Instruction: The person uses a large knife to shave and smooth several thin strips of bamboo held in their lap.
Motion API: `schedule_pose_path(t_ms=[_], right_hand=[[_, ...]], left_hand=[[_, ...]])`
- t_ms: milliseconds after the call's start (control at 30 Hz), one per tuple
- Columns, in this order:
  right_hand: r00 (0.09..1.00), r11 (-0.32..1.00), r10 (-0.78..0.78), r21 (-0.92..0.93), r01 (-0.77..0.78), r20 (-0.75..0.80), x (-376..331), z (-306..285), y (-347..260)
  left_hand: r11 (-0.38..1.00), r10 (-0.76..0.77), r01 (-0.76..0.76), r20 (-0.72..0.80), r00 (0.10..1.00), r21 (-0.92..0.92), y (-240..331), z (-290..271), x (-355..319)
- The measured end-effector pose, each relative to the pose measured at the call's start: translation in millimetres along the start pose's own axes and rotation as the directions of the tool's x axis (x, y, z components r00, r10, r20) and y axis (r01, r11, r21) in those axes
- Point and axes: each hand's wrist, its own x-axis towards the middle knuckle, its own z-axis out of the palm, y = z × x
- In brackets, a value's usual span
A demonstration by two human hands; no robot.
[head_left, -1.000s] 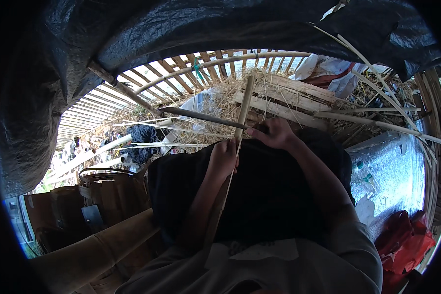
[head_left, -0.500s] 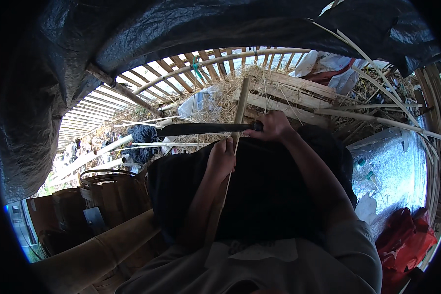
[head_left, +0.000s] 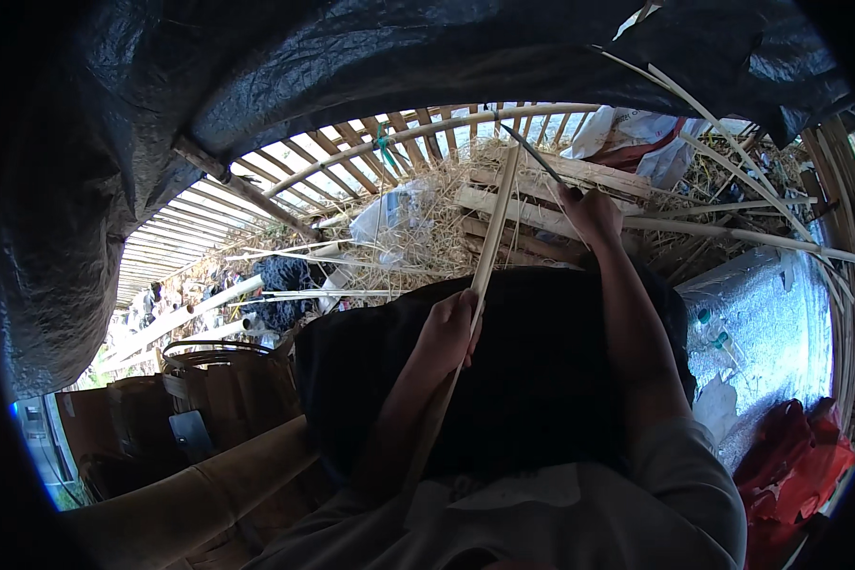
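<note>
My left hand (head_left: 449, 331) is wrapped round a long bamboo strip (head_left: 496, 237), which slants from my waist up and away over my dark-covered lap. Farther out on the right, my right hand (head_left: 594, 215) grips a machete (head_left: 534, 154) by its handle. Its dark blade shows nearly edge-on, pointing forward and left, close beside the strip's far end. Whether blade and strip touch, I cannot tell. Pale shavings and split slats (head_left: 518, 211) lie on the ground beyond my knees.
A thick bamboo pole (head_left: 190, 489) lies at the lower left beside brown cardboard (head_left: 114, 418). Silver foil sheeting (head_left: 765, 323) and a red plastic bag (head_left: 793, 465) are on the right. Long thin strips (head_left: 731, 237) cross there. Dark tarpaulin (head_left: 351, 57) hangs overhead, before a slatted fence (head_left: 190, 228).
My right hand has moved forward and right, swinging the machete from lying across the strip to pointing away. My left hand has shifted slightly right and nearer, and the strip leans more to the right.
</note>
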Motion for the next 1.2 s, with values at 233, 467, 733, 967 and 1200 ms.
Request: schedule_pose_path(t_ms=[233, 467, 733, 967, 1200], right_hand=[[0.802, 0.487, 0.207, 0.652, -0.581, 0.56, -13.2, -2.8, -8.2], [0.758, 0.233, -0.157, 0.77, -0.594, 0.633, -83.0, -40.8, -62.7], [0.668, 0.244, -0.24, 0.71, -0.661, 0.704, -95.6, -24.9, -48.8], [0.665, 0.209, -0.351, 0.747, -0.631, 0.66, -117.2, -17.3, -52.9], [0.659, 0.143, -0.362, 0.738, -0.659, 0.659, -115.7, -23.7, -43.1]], left_hand=[[0.992, 0.011, -0.016, -0.037, 0.999, -0.125, -15.2, -13.3, 23.0], [0.997, 0.046, -0.044, 0.026, 0.999, -0.07, -26.1, 5.9, 34.6], [0.986, 0.122, -0.12, -0.012, 0.992, 0.115, -26.6, 25.2, 11.3], [0.857, 0.394, -0.333, -0.083, 0.915, 0.394, -33.7, 31.0, -9.7], [0.555, 0.591, 0.288, -0.614, 0.524, 0.78, -6.0, -64.1, -46.1]])
